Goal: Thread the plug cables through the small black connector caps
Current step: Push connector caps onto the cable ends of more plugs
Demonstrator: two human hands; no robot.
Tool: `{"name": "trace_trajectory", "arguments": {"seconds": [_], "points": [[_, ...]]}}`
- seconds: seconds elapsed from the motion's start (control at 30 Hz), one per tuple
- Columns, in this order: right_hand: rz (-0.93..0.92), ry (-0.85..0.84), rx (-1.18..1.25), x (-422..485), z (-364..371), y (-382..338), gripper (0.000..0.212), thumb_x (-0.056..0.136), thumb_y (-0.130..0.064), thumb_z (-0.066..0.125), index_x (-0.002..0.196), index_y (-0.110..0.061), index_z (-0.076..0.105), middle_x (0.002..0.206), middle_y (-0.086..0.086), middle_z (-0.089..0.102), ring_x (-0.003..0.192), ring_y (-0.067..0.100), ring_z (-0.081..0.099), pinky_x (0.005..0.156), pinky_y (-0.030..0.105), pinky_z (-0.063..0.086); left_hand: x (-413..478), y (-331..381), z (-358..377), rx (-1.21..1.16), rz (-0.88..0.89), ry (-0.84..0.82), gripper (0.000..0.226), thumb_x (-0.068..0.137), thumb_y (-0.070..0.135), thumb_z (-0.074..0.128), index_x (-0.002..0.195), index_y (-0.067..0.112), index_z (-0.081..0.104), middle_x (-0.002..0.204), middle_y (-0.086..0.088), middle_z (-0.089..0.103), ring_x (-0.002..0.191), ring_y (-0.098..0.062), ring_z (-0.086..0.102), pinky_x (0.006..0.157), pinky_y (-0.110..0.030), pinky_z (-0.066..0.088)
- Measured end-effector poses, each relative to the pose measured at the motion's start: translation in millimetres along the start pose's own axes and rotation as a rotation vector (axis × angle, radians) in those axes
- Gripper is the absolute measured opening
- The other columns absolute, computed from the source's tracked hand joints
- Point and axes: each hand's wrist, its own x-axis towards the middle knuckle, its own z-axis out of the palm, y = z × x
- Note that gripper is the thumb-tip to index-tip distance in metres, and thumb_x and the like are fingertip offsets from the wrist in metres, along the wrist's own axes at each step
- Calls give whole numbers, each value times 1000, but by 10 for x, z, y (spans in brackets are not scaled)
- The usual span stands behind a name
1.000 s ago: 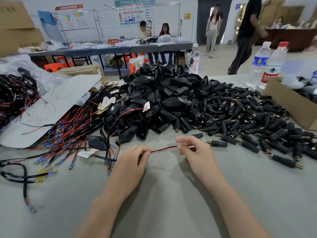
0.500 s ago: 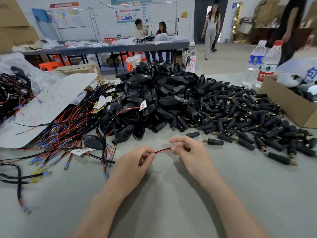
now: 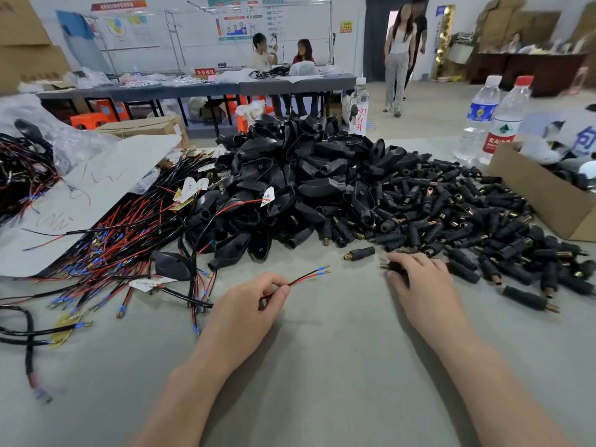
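head view: our left hand (image 3: 245, 304) pinches the light, limp red-black cable (image 3: 303, 279) above the table (image 3: 322, 366), its blue tips (image 3: 322, 270) free; our right hand (image 3: 419, 279) curls round a rigid connector cap (image 3: 392, 266) at the edge of the pile (image 3: 451, 214). we judge a hold nearer the tips steadier.

On the grey table (image 3: 322, 366): at left, tangled red and black cables (image 3: 113, 240), partly under a white sheet (image 3: 96, 191); mid-table, heaped black shell-shaped caps (image 3: 306, 175); rightward, scattered small brass-tipped connectors (image 3: 467, 214), with a lone connector (image 3: 359, 253) just apart at the front. At the right edge, a cardboard box (image 3: 541, 201) and two water bottles (image 3: 480, 121).
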Motion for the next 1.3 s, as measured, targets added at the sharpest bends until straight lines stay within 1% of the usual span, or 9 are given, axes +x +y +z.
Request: {"name": "trace_trajectory", "arguments": {"seconds": [0.13, 0.27, 0.37, 0.47, 0.57, 0.67, 0.8, 0.93, 1.3], "points": [[-69, -21, 41, 2, 9, -23, 28, 101, -20, 55, 127, -21, 63, 123, -1, 63, 104, 24, 49, 91, 35, 39, -10, 4, 0, 4, 19, -3, 4, 96, 40, 57, 94, 41, 60, 71, 23, 57, 68, -8, 54, 59, -24, 38], [-144, -28, 343, -17, 31, -154, 25, 99, -15, 59, 121, -24, 66, 108, -20, 58, 101, 3, 48, 84, 14, 32, -17, 22, -16, -5, 37, -11, 6, 94, 48, 53, 92, 43, 57, 62, 13, 50, 62, -12, 49, 55, -24, 34], [-190, -24, 462, -40, 44, -256, 27, 97, -9, 60, 117, -27, 67, 104, -27, 57, 101, -11, 50, 86, 2, 32, -26, 41, -21, 6, 34, -24, 7, 94, 51, 52, 91, 45, 56, 65, 16, 53, 64, -9, 52, 56, -22, 34], [-191, -39, 500, -51, 47, -292, 30, 98, -9, 59, 115, -31, 66, 107, -23, 61, 104, -8, 52, 88, 8, 36, -31, 48, -17, 21, 25, -32, 6, 93, 49, 53, 92, 45, 58, 76, 25, 59, 71, -6, 55, 59, -20, 36], [-197, -64, 497, -73, 50, -300, 30, 98, -8, 58, 117, -30, 66, 107, -23, 61, 105, -4, 53, 87, 4, 34, -33, 44, -11, 22, 22, -33, 6, 93, 48, 55, 93, 44, 60, 81, 28, 61, 73, -5, 56, 61, -21, 38], [-210, -101, 462, -84, 47, -306, 30, 99, -8, 57, 119, -28, 66, 111, -19, 60, 105, 0, 52, 87, 0, 30, -36, 40, -12, 24, 25, -31, 6, 94, 47, 56, 93, 43, 61, 82, 29, 60, 73, -4, 57, 62, -21, 39], [-244, -117, 418, -87, 36, -322, 28, 100, -9, 56, 120, -25, 66, 117, -12, 61, 103, -3, 50, 85, -3, 27, -36, 42, -14, 40, 31, -35, 7, 93, 50, 55, 93, 45, 60, 81, 29, 60, 75, -3, 57, 60, -18, 37], [-263, -143, 423, -106, 29, -338, 29, 100, -8, 55, 121, -24, 67, 116, -12, 61, 110, 5, 53, 88, 0, 30, -39, 46, -16, 46, 34, -42, 7, 93, 51, 54, 92, 47, 59, 79, 29, 60, 74, -2, 57, 60, -18, 36], [-333, -148, 361, -138, 25, -376, 27, 101, -10, 54, 121, -22, 67, 109, -14, 55, 105, 11, 53, 88, 5, 34, -52, 69, -29, 59, 45, -50, 7, 94, 47, 56, 93, 43, 62, 79, 30, 60, 75, 1, 57, 60, -18, 35]]}}
